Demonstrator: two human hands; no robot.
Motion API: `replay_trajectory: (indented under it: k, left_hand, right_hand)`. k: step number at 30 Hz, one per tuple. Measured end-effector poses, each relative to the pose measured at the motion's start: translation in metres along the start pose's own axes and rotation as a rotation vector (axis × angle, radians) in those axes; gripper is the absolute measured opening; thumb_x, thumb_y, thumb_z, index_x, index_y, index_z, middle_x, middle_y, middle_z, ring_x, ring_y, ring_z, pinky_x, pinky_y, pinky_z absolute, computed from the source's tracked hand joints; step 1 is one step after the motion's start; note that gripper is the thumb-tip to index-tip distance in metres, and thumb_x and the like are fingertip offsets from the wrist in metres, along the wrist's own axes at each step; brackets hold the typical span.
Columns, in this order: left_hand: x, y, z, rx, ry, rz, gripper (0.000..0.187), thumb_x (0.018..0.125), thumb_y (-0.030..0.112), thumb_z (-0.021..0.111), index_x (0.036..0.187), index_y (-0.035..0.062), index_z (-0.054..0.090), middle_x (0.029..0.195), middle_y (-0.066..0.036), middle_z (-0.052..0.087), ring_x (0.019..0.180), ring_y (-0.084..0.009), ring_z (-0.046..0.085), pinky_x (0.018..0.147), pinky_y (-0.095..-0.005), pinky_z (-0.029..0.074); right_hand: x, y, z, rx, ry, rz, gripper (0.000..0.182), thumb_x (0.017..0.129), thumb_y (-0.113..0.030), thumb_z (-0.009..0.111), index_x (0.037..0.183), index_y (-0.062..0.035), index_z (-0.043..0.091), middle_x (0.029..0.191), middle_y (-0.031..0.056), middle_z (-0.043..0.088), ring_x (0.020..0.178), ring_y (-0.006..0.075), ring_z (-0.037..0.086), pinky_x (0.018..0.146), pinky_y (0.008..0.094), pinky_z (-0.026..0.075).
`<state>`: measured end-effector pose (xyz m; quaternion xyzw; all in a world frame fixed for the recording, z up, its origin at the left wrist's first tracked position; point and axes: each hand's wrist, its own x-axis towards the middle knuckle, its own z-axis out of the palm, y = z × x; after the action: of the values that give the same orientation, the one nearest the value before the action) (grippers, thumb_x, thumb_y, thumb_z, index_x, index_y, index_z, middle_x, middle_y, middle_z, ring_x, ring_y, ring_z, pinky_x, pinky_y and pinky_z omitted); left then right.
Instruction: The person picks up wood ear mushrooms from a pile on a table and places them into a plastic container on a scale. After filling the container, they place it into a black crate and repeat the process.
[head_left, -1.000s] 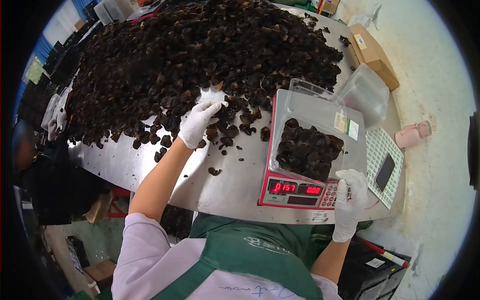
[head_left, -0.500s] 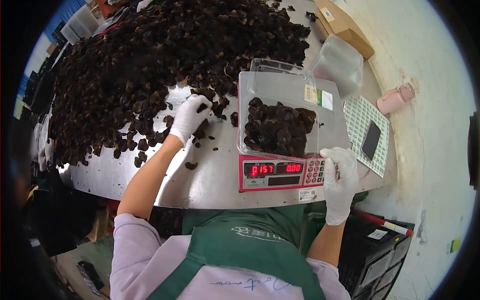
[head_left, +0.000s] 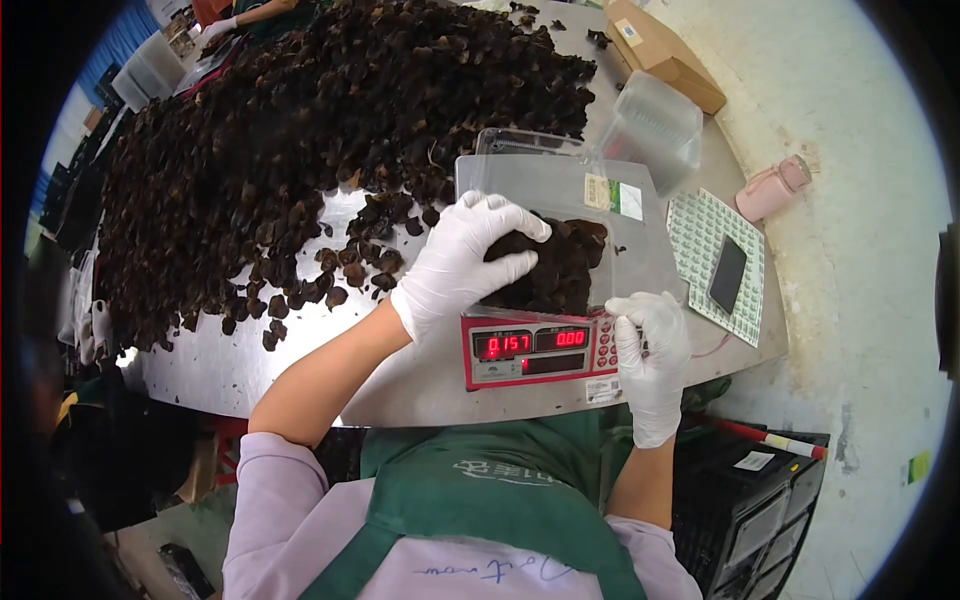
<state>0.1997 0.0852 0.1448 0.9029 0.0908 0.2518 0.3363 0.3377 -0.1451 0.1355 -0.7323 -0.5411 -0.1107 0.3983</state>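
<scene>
A red scale point(head_left: 530, 350) stands on the steel table point(head_left: 250, 350); its display reads 0.157. On it sits a clear plastic container point(head_left: 560, 190), lid open, partly filled with dried black fungus point(head_left: 565, 270). My left hand point(head_left: 455, 260), in a white glove, is over the container's left side with its fingers closed on a few dark fungus pieces. My gloved right hand point(head_left: 650, 345) curls around the container's front right corner, beside the scale's keypad.
A big heap of dried black fungus point(head_left: 350, 100) covers the table's far left. Stacked empty containers point(head_left: 655, 125), a cardboard box point(head_left: 665, 55), a phone point(head_left: 727, 275) on a dotted mat and a pink bottle point(head_left: 770, 188) lie right. Another person's gloved hand point(head_left: 215, 28) shows top left.
My left hand has left the loose pieces at the heap's edge and moved right over the container with fungus in it. The right hand stays at the container's corner.
</scene>
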Motion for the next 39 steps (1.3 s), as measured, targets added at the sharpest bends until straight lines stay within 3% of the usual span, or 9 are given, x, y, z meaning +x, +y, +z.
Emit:
replay_trajectory:
  k: [2, 8, 13, 14, 16, 22, 28, 35, 39]
  left_hand:
    - [-0.002, -0.004, 0.004, 0.0, -0.042, 0.004, 0.045, 0.079, 0.012, 0.079, 0.122, 0.0139, 0.067, 0.124, -0.006, 0.064, 0.121, -0.0266, 0.053, 0.106, -0.0382, 0.04]
    - [-0.029, -0.014, -0.009, -0.127, 0.115, -0.078, 0.036, 0.093, 0.021, 0.071, 0.126, 0.0079, 0.064, 0.136, -0.01, 0.053, 0.124, -0.0237, 0.051, 0.104, -0.0368, 0.043]
    - [-0.061, -0.026, -0.02, -0.307, 0.28, -0.234, 0.024, 0.097, 0.013, 0.066, 0.12, 0.0067, 0.067, 0.123, -0.007, 0.061, 0.108, -0.0145, 0.06, 0.091, -0.028, 0.05]
    - [-0.069, -0.025, -0.024, -0.438, 0.313, -0.456, 0.02, 0.095, 0.003, 0.065, 0.115, 0.0039, 0.068, 0.116, -0.006, 0.065, 0.097, -0.0131, 0.064, 0.087, -0.0256, 0.052]
    - [-0.094, -0.057, -0.023, -0.496, 0.457, -0.442, 0.015, 0.098, 0.001, 0.063, 0.112, 0.001, 0.068, 0.112, -0.005, 0.069, 0.095, -0.0104, 0.064, 0.084, -0.0239, 0.052]
    - [-0.123, -0.066, -0.031, -0.421, 0.371, -0.671, 0.016, 0.1, 0.008, 0.064, 0.112, -0.0006, 0.068, 0.102, -0.002, 0.069, 0.088, -0.0074, 0.062, 0.08, -0.0243, 0.052]
    - [-0.107, -0.02, -0.007, -0.801, 0.258, -0.7, 0.025, 0.102, 0.019, 0.061, 0.122, 0.0055, 0.067, 0.085, 0.001, 0.069, 0.071, -0.0036, 0.055, 0.066, -0.019, 0.041]
    - [-0.086, 0.008, 0.013, -0.993, 0.25, -0.73, 0.044, 0.097, 0.018, 0.067, 0.137, 0.0034, 0.054, 0.084, -0.002, 0.066, 0.066, -0.0056, 0.054, 0.061, -0.0189, 0.041]
    - [-0.084, 0.006, 0.019, -0.99, 0.281, -0.742, 0.039, 0.099, 0.017, 0.064, 0.135, 0.0043, 0.055, 0.083, -0.002, 0.066, 0.065, -0.0067, 0.054, 0.062, -0.0202, 0.042]
  right_hand:
    - [-0.003, 0.003, -0.005, -0.027, 0.012, -0.011, 0.012, 0.088, -0.004, 0.07, 0.098, -0.0104, 0.066, 0.095, 0.0045, 0.066, 0.095, 0.0273, 0.061, 0.097, 0.048, 0.044]
    - [-0.002, 0.018, -0.011, 0.023, 0.005, 0.06, 0.011, 0.089, -0.005, 0.068, 0.099, -0.009, 0.067, 0.094, 0.0052, 0.067, 0.094, 0.0281, 0.061, 0.094, 0.0456, 0.045]
    - [0.017, 0.02, -0.013, 0.022, 0.024, 0.052, 0.009, 0.088, -0.002, 0.067, 0.096, -0.0062, 0.067, 0.095, 0.0057, 0.066, 0.093, 0.0273, 0.06, 0.088, 0.0404, 0.046]
    - [0.019, 0.019, -0.014, 0.035, 0.01, 0.046, 0.009, 0.088, -0.002, 0.067, 0.096, -0.0062, 0.067, 0.095, 0.0057, 0.066, 0.093, 0.0273, 0.06, 0.088, 0.0404, 0.046]
    - [0.019, 0.017, -0.016, 0.0, 0.047, 0.059, 0.01, 0.088, 0.0, 0.066, 0.095, -0.0053, 0.067, 0.095, 0.0072, 0.066, 0.092, 0.0257, 0.06, 0.085, 0.0372, 0.047]
    - [0.014, 0.025, -0.008, -0.02, -0.021, 0.132, 0.013, 0.091, 0.001, 0.061, 0.101, -0.0026, 0.068, 0.099, 0.0079, 0.067, 0.091, 0.0223, 0.061, 0.082, 0.0332, 0.048]
    - [0.047, 0.031, 0.002, 0.445, -0.009, 0.511, 0.022, 0.1, -0.009, 0.054, 0.111, 0.0013, 0.069, 0.107, 0.0084, 0.069, 0.1, 0.0157, 0.065, 0.088, 0.0303, 0.05]
    - [0.113, 0.118, 0.056, 1.341, -0.253, 0.962, 0.042, 0.107, -0.031, 0.046, 0.135, 0.0002, 0.052, 0.125, 0.0173, 0.063, 0.107, 0.0253, 0.066, 0.092, 0.0357, 0.053]
    - [0.136, 0.113, 0.054, 1.409, -0.33, 0.979, 0.059, 0.108, -0.049, 0.035, 0.133, -0.0002, 0.056, 0.123, 0.0136, 0.065, 0.112, 0.0225, 0.063, 0.095, 0.0371, 0.049]
